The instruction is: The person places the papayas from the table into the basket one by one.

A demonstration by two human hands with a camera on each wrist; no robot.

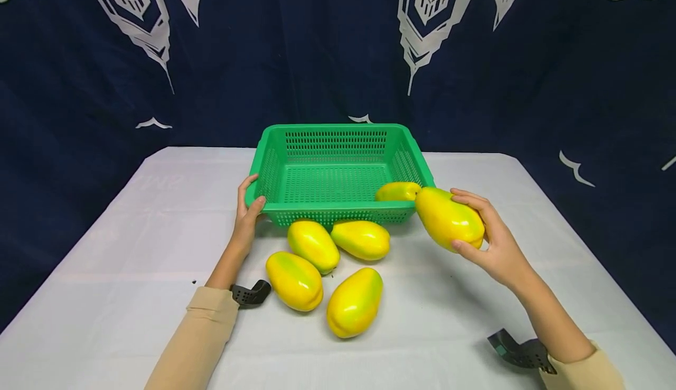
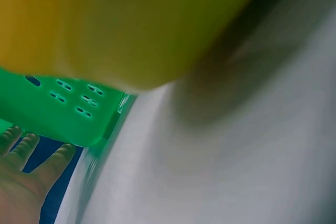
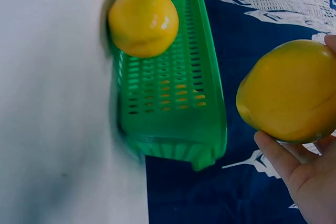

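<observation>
The left hand (image 1: 247, 216) grips a green basket (image 1: 322, 207) at center frame; the right hand (image 1: 493, 246) holds a yellow fruit (image 1: 449, 220), right of center. A second fruit (image 1: 397, 191) lies inside, four more fruits (image 1: 355, 303) on the worktop (image 1: 132, 249), suggesting early progress.

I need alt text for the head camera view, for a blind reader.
A person's right hand holds a yellow-green papaya by the front right corner of a green basket; the left hand touches its left end. One papaya lies inside; four more papayas lie on the white tablecloth in front.
</observation>
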